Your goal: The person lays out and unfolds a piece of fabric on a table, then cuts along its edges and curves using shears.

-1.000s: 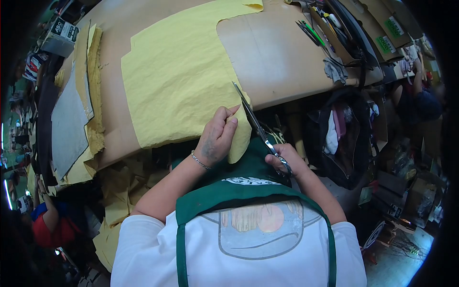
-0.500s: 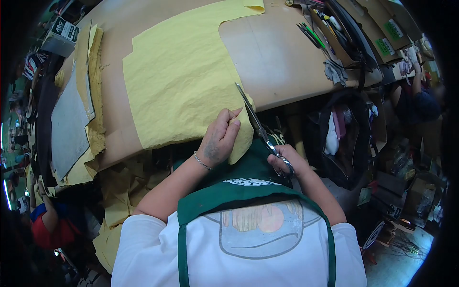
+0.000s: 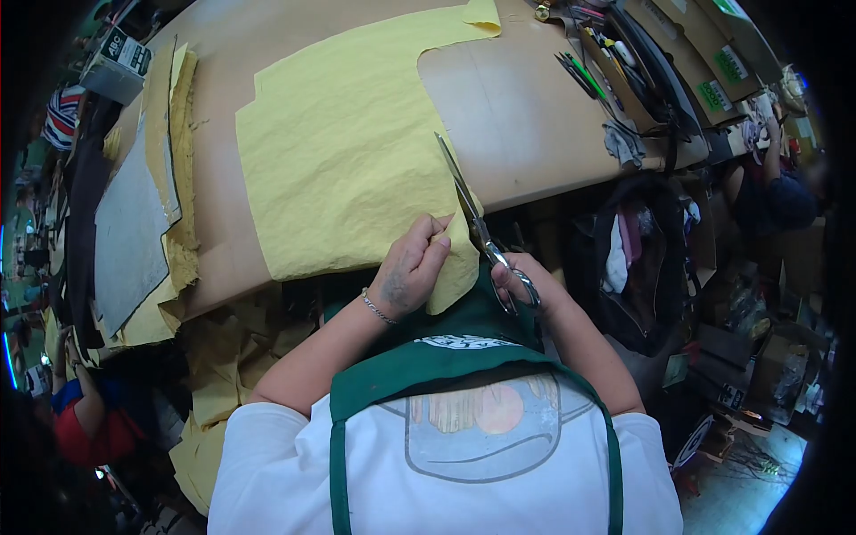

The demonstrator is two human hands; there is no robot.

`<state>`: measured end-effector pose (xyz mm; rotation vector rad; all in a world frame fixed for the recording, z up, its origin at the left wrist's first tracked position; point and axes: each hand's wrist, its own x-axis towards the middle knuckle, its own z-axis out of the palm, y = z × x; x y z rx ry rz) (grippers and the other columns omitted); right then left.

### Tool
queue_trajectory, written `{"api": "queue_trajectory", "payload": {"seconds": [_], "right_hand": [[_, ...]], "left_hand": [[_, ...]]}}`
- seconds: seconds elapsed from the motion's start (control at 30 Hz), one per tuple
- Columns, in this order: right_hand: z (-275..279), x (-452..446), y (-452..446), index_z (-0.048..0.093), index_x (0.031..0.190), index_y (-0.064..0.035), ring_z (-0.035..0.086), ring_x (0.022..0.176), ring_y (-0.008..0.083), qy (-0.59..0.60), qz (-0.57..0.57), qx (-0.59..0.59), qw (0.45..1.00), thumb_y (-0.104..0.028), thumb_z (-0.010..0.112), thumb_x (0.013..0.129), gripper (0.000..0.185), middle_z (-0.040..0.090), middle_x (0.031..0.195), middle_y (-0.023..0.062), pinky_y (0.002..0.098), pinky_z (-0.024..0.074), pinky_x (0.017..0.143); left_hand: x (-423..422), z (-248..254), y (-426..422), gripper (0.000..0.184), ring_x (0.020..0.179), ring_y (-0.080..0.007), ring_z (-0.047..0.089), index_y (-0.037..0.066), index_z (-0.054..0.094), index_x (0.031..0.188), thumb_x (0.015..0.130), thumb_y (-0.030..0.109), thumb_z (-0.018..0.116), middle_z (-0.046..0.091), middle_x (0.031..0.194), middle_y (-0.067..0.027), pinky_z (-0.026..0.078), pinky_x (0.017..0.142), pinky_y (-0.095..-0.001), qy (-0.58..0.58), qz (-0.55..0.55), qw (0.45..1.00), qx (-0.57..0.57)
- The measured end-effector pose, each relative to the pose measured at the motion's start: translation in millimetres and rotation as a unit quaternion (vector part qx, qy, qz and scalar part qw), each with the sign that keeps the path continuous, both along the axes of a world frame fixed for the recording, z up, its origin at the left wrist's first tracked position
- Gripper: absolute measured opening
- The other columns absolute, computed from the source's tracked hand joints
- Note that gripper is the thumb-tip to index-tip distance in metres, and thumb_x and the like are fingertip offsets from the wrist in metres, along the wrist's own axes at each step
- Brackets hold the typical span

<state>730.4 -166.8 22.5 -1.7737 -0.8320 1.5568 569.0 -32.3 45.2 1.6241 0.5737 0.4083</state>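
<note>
A large yellow sheet (image 3: 348, 143), leather or cloth, lies across the table, its near edge hanging over the front. My left hand (image 3: 415, 263) is closed on that near edge, thumb on top, and lifts a flap of it. Long metal scissors (image 3: 477, 223) are in my right hand (image 3: 528, 283), with fingers in the handle loops. Their blades lie along the right side of the sheet, just right of my left hand, tips pointing away from me. Part of the lower blade is hidden by the sheet.
On the table (image 3: 499, 116), grey and yellow pieces (image 3: 134, 232) lie left. Pens (image 3: 580, 76), a grey rag (image 3: 624, 143) and cardboard boxes (image 3: 704, 53) are right. A dark open bag (image 3: 637, 267) hangs below the right edge. Other people (image 3: 94, 419) sit at both sides.
My right hand and the scissors have moved forward, away from me, along the sheet. My left hand keeps its hold on the edge, a little lower in view.
</note>
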Motion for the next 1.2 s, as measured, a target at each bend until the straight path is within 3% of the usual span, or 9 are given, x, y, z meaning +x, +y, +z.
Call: {"api": "queue_trajectory", "payload": {"seconds": [0.13,0.53,0.83,0.93,1.2], "right_hand": [[1,-5,-3,0.044,0.063,-0.0085,0.045,0.047,0.0058,-0.007,-0.023,0.012,1.0,-0.073,0.051,0.061,0.065,0.046,0.053,-0.0018,0.0194,0.0371,0.043],[6,-7,-7,0.042,0.057,-0.0088,0.046,0.04,0.0071,-0.066,-0.011,0.033,0.997,-0.07,0.051,0.066,0.062,0.044,0.044,-0.0011,0.0205,0.0347,0.037],[4,-1,-5,0.051,0.064,-0.0049,0.052,0.05,0.0107,-0.063,0.021,-0.029,0.997,-0.07,0.05,0.065,0.065,0.05,0.052,0.0026,0.0255,0.0422,0.047],[-1,0,3,0.051,0.069,-0.0044,0.052,0.052,0.0108,0.001,0.014,-0.006,1.0,-0.072,0.049,0.064,0.068,0.051,0.055,0.0023,0.0251,0.0423,0.049],[-3,-4,20,0.05,0.069,-0.0046,0.048,0.051,0.0092,0.022,-0.025,0.007,0.999,-0.075,0.048,0.061,0.071,0.048,0.055,0.0009,0.0234,0.04,0.047]], "left_hand": [[-2,1,1,0.014,0.079,-0.0112,0.044,0.0,0.041,0.081,0.086,0.013,0.04,0.054,0.105,-0.017,0.038,0.073,-0.0254,-0.009,-0.002,1.0,-0.011],[-3,-3,1,0.013,0.082,-0.0107,0.043,0.001,0.039,0.081,0.086,0.012,0.039,0.052,0.11,-0.0181,0.037,0.075,-0.0249,-0.02,-0.009,0.999,-0.027],[-5,-6,3,0.013,0.084,-0.0113,0.045,0.0,0.04,0.083,0.086,0.012,0.039,0.052,0.112,-0.0166,0.038,0.077,-0.0251,-0.007,-0.016,0.999,-0.036],[-6,-2,3,0.013,0.084,-0.0123,0.046,0.0,0.041,0.083,0.086,0.013,0.039,0.053,0.111,-0.0155,0.038,0.077,-0.0255,0.015,-0.039,0.999,-0.019],[-14,-1,-1,0.015,0.084,-0.013,0.046,0.001,0.041,0.083,0.087,0.015,0.04,0.053,0.112,-0.0166,0.038,0.077,-0.0268,0.003,-0.072,0.997,-0.034]]}}
